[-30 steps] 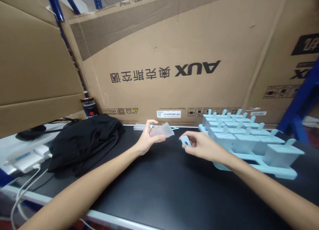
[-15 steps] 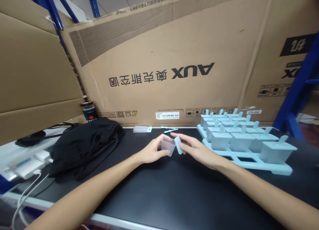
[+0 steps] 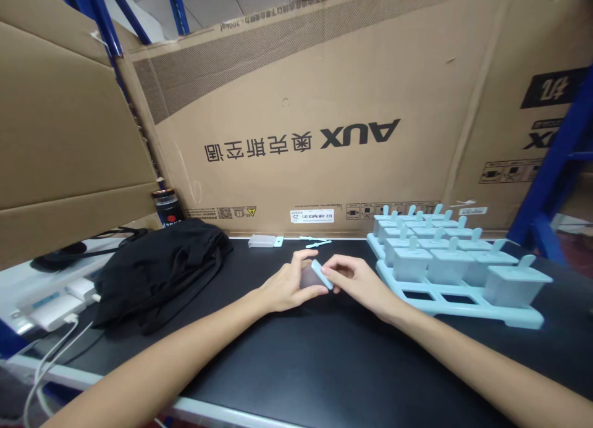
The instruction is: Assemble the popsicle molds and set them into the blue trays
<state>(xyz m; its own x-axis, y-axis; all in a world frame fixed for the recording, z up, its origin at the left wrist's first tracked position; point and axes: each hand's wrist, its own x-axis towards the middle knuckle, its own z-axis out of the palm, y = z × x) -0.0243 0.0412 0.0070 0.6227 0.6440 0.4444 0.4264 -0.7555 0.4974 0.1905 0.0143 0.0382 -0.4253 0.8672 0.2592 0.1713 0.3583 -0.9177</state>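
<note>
In my left hand (image 3: 290,283) is a small translucent popsicle mold cup (image 3: 309,277), lying on its side with its mouth toward the right. A light blue lid (image 3: 322,275) sits against that mouth. My right hand (image 3: 354,286) has its fingers closed on the lid from the right; whether it is fully seated I cannot tell. To the right, a light blue rack (image 3: 454,309) holds several capped molds (image 3: 451,261) with handles pointing up. Two of its front slots hold no mold. Behind my hands lie thin light blue sticks (image 3: 317,241) and another mold cup (image 3: 262,241) with a lid beside it.
A black cloth bag (image 3: 162,273) lies on the left of the black table (image 3: 296,366). A dark jar (image 3: 167,207), white chargers (image 3: 60,307) and cables are near it. A large cardboard box (image 3: 269,181) stands along the back, with blue shelf posts (image 3: 556,168) at the sides.
My right hand has brought the lid left onto the mold cup's mouth; the two were apart before. The rack and the things behind my hands have stayed put.
</note>
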